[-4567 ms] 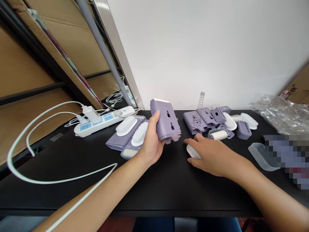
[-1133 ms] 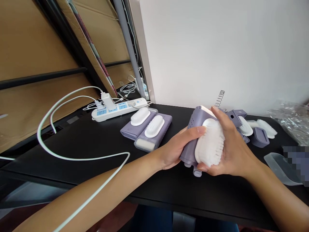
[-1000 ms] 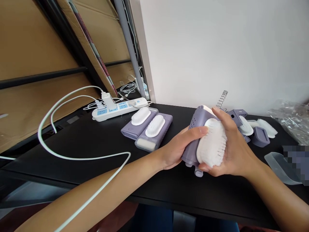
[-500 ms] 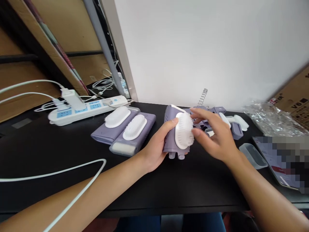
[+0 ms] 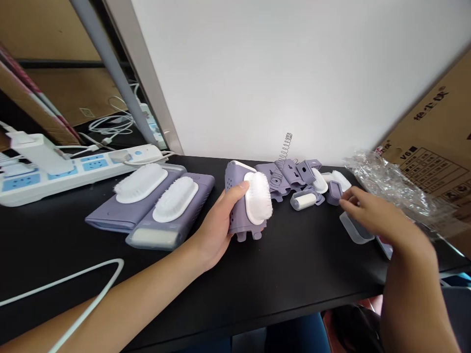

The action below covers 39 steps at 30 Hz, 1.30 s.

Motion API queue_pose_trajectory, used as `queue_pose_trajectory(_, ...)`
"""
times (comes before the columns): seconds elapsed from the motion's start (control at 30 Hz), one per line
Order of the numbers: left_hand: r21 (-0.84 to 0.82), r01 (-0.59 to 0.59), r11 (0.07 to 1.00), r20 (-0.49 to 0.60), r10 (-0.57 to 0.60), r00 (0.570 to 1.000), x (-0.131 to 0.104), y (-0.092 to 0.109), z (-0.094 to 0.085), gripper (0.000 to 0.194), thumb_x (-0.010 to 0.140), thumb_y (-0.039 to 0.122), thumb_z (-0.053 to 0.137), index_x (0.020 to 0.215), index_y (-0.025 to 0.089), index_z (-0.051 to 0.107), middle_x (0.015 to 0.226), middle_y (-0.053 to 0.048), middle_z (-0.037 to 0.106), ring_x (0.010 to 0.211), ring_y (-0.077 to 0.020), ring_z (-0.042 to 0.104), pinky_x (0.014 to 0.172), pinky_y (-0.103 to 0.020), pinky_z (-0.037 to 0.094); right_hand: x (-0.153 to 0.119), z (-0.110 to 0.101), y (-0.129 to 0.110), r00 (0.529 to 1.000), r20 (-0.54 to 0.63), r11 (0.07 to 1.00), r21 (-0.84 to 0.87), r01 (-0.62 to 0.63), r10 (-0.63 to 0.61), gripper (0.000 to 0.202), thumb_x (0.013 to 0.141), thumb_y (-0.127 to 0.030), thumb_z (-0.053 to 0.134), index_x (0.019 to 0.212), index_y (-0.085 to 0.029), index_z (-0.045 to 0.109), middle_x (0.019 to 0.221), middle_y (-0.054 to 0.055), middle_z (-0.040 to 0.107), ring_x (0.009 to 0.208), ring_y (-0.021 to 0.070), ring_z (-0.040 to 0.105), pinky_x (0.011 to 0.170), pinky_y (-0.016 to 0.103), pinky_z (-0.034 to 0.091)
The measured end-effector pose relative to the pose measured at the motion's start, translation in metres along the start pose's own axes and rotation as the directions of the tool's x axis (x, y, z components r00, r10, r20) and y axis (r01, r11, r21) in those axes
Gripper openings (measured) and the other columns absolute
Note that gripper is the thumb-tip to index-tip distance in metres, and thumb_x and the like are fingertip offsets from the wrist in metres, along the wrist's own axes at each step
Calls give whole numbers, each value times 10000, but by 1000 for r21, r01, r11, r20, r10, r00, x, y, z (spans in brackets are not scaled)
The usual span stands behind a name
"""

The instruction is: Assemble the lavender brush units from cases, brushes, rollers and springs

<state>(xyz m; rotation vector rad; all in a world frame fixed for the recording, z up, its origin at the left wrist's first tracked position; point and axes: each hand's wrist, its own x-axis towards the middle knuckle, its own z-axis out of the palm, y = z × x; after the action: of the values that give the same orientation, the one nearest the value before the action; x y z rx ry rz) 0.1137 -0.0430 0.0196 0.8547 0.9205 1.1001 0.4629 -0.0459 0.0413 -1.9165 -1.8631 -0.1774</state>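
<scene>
Currently, the purple housing (image 5: 239, 218) with white brush (image 5: 259, 198) is gripped above the bench (image 5: 294, 260) by the wrapped left hand (image 5: 216, 229), while the right hand (image 5: 373, 214) is half-curled near the clear tray (image 5: 355, 232), any hold indeterminable.

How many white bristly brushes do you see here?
5: leftmost brush and second brush, on purple cases; third brush, on the case in the left hand; fourth brush and fifth brush, among parts at right. More may be hidden there.
</scene>
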Motion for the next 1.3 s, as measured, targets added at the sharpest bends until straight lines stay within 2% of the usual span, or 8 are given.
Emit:
queue_pose_trajectory(0.2,12,-16,1000,27,15,1000,2,-1,-1,595,903,646,691,1261,172,650,892,-90,782,732,-252,775,461,-244,475,-86,22,-36,999,44,978,-210,-9,19,500,1046,-485,474,1434,-208,625,1469,211,613,1395,440,599,1076,623,545)
queue_pose_trajectory(0.37,50,-84,995,64,81,995,2,-2,0,647,930,675,653,1367,199,610,1030,-89,776,745,-230,748,511,-260,499,-89,25,-44,996,94,988,-156,9,6,616,1055,-449,444,1597,-157,473,1245,202,719,1152,422,725,958,603,593)
queue_pose_trajectory(0.5,166,-305,938,174,276,945,-1,1,-3,659,962,571,691,1512,247,527,1241,-80,742,1044,-250,732,872,-321,589,-95,5,-56,999,15,997,-67,-39,40,564,1045,-484,493,1555,-246,541,1057,116,773,846,336,764,732,486,624)
queue_pose_trajectory(0.6,376,-474,796,256,403,879,-5,2,-7,923,925,509,763,1691,307,290,1420,-107,669,1207,-307,685,1062,-418,526,-92,-15,-79,977,-178,989,111,-99,118,692,985,-558,632,1618,-327,476,1058,76,774,596,229,657,540,388,556)
queue_pose_trajectory(0.7,573,-553,605,209,544,813,-6,1,-8,1098,862,476,808,1732,311,158,1499,-160,606,1222,-373,675,1042,-501,526,-66,-27,-115,951,-307,925,372,74,47,557,967,-545,679,1469,-310,621,1153,90,745,817,257,702,714,422,593)
queue_pose_trajectory(0.93,813,-579,60,269,843,465,10,3,-15,925,826,278,791,1642,292,354,1456,-137,588,1297,-349,592,1132,-522,448,10,-19,-197,902,-410,849,420,320,-137,693,902,-449,780,1490,-296,447,1025,50,629,761,225,620,722,434,589)
queue_pose_trajectory(1.1,914,-405,-28,239,843,481,18,6,-23,913,820,198,779,1644,313,403,1407,-117,576,1237,-340,572,1102,-512,452,12,20,-190,794,-585,749,448,488,-167,497,980,-428,657,1420,-280,478,1357,136,573,1144,295,659,917,476,598)
queue_pose_trajectory(1.3,898,-377,-228,391,807,443,16,2,-23,775,906,214,723,1629,294,456,1401,-146,586,1259,-355,557,1100,-526,428,6,44,-177,943,-330,646,710,279,-44,505,1048,-595,491,1410,-253,577,1279,142,700,1234,340,666,931,515,607)
